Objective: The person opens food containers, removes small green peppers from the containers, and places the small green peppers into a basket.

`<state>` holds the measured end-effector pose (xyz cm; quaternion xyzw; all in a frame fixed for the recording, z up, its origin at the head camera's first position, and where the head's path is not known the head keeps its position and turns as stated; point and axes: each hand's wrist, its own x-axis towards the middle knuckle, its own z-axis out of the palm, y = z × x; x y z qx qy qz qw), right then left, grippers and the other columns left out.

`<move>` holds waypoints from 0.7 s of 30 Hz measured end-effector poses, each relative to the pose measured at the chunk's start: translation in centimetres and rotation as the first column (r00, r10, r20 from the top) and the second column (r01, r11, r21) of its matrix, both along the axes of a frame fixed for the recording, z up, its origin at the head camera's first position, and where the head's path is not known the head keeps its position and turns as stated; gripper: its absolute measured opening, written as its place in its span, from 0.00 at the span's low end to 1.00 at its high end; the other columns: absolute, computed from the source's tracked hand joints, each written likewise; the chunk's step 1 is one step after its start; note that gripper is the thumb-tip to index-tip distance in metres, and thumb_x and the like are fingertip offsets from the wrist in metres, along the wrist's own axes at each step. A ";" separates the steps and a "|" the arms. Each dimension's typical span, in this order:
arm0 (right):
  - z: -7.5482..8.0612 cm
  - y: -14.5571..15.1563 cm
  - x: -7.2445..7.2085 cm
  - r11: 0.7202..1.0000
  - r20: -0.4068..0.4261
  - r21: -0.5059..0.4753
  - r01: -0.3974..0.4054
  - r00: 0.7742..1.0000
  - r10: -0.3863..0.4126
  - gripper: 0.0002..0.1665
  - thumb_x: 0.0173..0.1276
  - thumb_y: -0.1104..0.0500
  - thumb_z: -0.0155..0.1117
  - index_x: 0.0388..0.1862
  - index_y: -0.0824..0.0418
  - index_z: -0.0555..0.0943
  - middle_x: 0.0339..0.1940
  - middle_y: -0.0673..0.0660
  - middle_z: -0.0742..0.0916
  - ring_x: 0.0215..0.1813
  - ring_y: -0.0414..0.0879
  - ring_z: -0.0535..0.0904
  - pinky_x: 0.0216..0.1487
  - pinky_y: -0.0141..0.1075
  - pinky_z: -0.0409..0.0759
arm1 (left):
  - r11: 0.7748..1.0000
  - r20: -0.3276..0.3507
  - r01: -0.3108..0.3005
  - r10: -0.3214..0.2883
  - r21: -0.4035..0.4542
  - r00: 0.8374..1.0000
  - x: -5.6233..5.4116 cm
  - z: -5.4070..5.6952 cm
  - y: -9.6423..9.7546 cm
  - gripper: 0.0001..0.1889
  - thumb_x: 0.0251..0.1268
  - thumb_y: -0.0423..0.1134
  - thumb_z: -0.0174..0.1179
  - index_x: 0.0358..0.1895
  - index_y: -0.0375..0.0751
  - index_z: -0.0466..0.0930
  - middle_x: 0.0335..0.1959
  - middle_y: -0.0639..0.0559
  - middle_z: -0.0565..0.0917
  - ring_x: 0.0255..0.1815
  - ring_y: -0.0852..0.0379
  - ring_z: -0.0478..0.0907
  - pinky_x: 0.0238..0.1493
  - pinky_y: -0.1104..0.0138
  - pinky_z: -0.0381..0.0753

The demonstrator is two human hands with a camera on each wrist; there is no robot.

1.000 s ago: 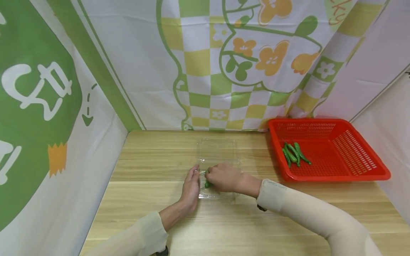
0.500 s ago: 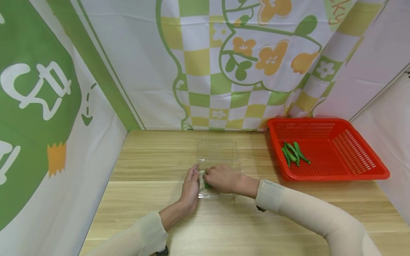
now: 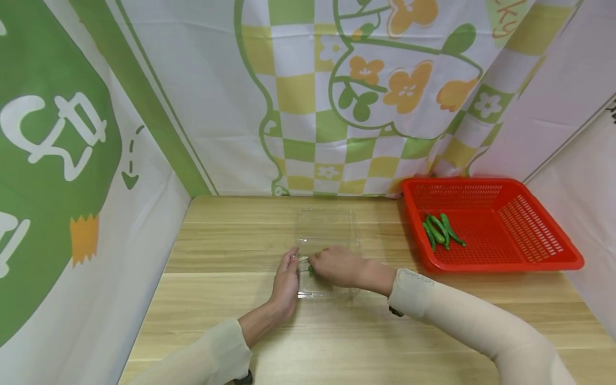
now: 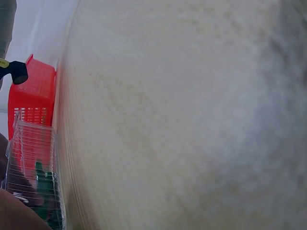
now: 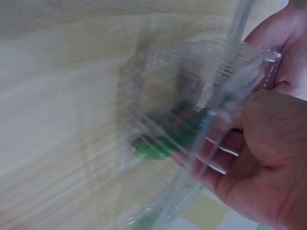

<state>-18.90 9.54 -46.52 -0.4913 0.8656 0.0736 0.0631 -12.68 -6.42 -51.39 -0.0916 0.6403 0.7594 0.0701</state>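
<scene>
A clear plastic clamshell box (image 3: 326, 291) lies on the table with its lid (image 3: 325, 223) laid back away from me. My left hand (image 3: 285, 289) grips the left wall of the box, thumb near the rim. My right hand (image 3: 339, 266) reaches into the box, fingers curled down on a green chili pepper (image 3: 311, 269) that mostly hides under them. Through the plastic in the right wrist view, several green peppers (image 5: 168, 139) show at the fingertips. The left wrist view also shows green peppers (image 4: 45, 189) inside the box.
A red plastic basket (image 3: 539, 214) stands at the back right. Several green chili peppers (image 3: 443, 231) lie along its left side. The wooden table (image 3: 231, 230) meets a patterned curtain (image 3: 332, 155) at the back and a fabric wall on the left.
My right hand shifts slightly inside the box, left and then back right; less green shows beneath it now. My left hand stays on the box wall.
</scene>
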 end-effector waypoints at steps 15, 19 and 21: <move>-0.3 1.2 -0.2 0.998 -0.027 -0.060 0.006 1.000 -0.008 0.11 0.84 0.64 0.56 0.53 0.69 0.83 0.42 0.61 0.89 0.36 0.50 0.86 0.39 0.39 0.91 | 1.000 0.003 0.018 -0.018 -0.014 1.000 0.0 0.1 0.1 0.28 0.90 0.40 0.31 0.85 0.36 0.50 0.88 0.36 0.45 0.88 0.36 0.35 0.87 0.42 0.34; -0.1 1.4 -0.3 0.997 -0.039 -0.078 0.008 0.999 -0.012 0.08 0.82 0.64 0.59 0.48 0.68 0.84 0.38 0.60 0.88 0.34 0.50 0.86 0.35 0.40 0.90 | 1.000 -0.001 0.011 -0.011 -0.012 1.000 0.0 0.0 0.1 0.28 0.90 0.40 0.32 0.85 0.36 0.50 0.88 0.37 0.46 0.88 0.36 0.36 0.87 0.43 0.35; 0.0 1.5 -0.3 0.996 -0.041 -0.084 0.010 0.999 -0.013 0.07 0.81 0.65 0.61 0.47 0.67 0.84 0.37 0.59 0.88 0.33 0.49 0.85 0.33 0.40 0.90 | 1.000 -0.001 0.007 -0.007 -0.015 1.000 0.0 0.0 0.1 0.28 0.90 0.40 0.32 0.85 0.36 0.50 0.88 0.37 0.47 0.88 0.36 0.37 0.87 0.43 0.36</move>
